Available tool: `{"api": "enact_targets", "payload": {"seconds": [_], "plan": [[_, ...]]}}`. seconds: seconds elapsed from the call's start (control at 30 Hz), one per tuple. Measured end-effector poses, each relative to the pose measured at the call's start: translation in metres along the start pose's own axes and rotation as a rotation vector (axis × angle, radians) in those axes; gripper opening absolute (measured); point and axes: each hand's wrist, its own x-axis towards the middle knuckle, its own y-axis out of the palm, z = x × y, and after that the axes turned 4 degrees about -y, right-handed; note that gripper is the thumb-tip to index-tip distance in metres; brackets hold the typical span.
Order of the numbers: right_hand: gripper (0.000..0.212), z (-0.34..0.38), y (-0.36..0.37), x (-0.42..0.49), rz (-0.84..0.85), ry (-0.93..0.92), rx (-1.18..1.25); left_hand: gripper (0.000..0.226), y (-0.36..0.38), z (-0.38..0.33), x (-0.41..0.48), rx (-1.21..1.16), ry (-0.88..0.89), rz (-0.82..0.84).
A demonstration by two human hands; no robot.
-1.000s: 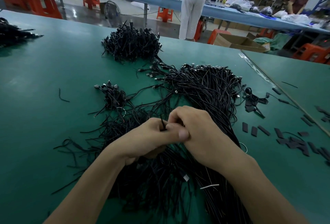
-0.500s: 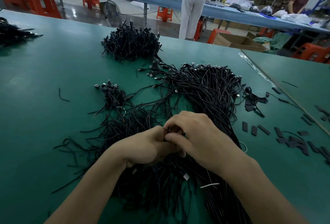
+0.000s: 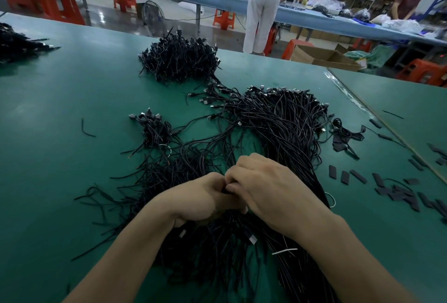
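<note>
Left hand (image 3: 200, 202) and right hand (image 3: 268, 189) are knuckle to knuckle, fingers curled, both pinching the same black cable end (image 3: 225, 190). Only a dark sliver shows between the fingertips; whether a sleeve is already on it I can't tell. It sits just above the near part of the loose cable pile (image 3: 285, 128), which spreads under both wrists and runs off the bottom edge. My read on the step: working a single lead end, probably fitting or twisting something onto it, mid-way rather than done, since both hands are committed to it. Next move probably calls for one hand to let go while the other keeps the lead, then set it aside clear of the pile so it doesn't re-tangle. Flat black sleeve pieces (image 3: 343, 177) lie scattered to the right, within reach of the right hand but apart from the pile. A white tie (image 3: 284, 251) lies on the cables by the right forearm. A small bundle (image 3: 154, 128) sits to the left, and a bigger heap (image 3: 179, 58) further back, all on the green table (image 3: 60, 99). Beyond it are a cardboard box (image 3: 321, 57) and a person in white trousers (image 3: 262, 12) at the blue bench.
</note>
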Motion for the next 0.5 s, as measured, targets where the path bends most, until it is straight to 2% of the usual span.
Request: {"api": "enact_targets", "payload": {"seconds": [0.1, 0.23, 0.33, 0.43, 0.5], "plan": [[0.016, 0.000, 0.003, 0.000, -0.069, 0.011, -0.050, 0.032, 0.000, 0.002, 0.002, -0.158, -0.002, -0.046], [0.015, -0.001, 0.002, 0.002, -0.213, 0.067, -0.070, 0.023, 0.006, -0.003, 0.007, -0.522, 0.053, -0.099], [0.012, -0.002, 0.007, 0.003, -0.317, 0.117, -0.052, 0.010, 0.007, -0.005, 0.010, -0.677, 0.103, -0.115], [0.014, -0.004, 0.017, 0.002, -0.439, 0.250, 0.169, 0.004, 0.005, -0.006, 0.006, -0.640, 0.149, -0.184], [0.011, -0.005, 0.026, 0.001, -0.514, 0.334, 0.353, 0.001, 0.005, -0.007, 0.005, -0.424, 0.193, -0.308]]}}
